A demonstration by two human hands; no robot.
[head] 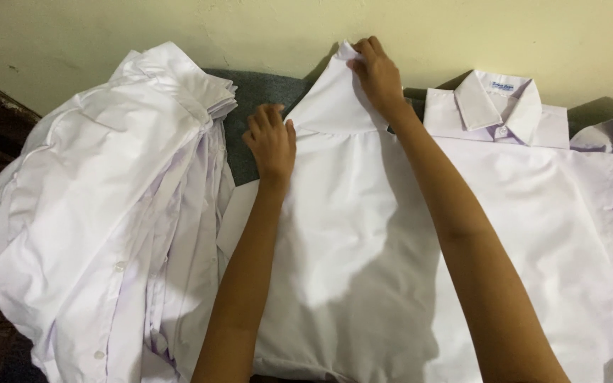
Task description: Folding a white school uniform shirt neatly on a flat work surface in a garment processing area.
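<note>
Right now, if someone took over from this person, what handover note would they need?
Left hand presses flat on the middle white shirt near its shoulder. Right hand pinches the raised collar at its tip by the wall. Done, by the look of it: a buttoned, folded shirt lies on the right. Left: the collar is not yet laid down; a pile of white shirts waits on the left.

A small rectangular label (503,86), white with blue print, is sitting inside the open collar (498,99) of the folded white shirt lying to my right. It is showing just below the collar's back edge. I am seeing no packages, signs or screens.
</note>
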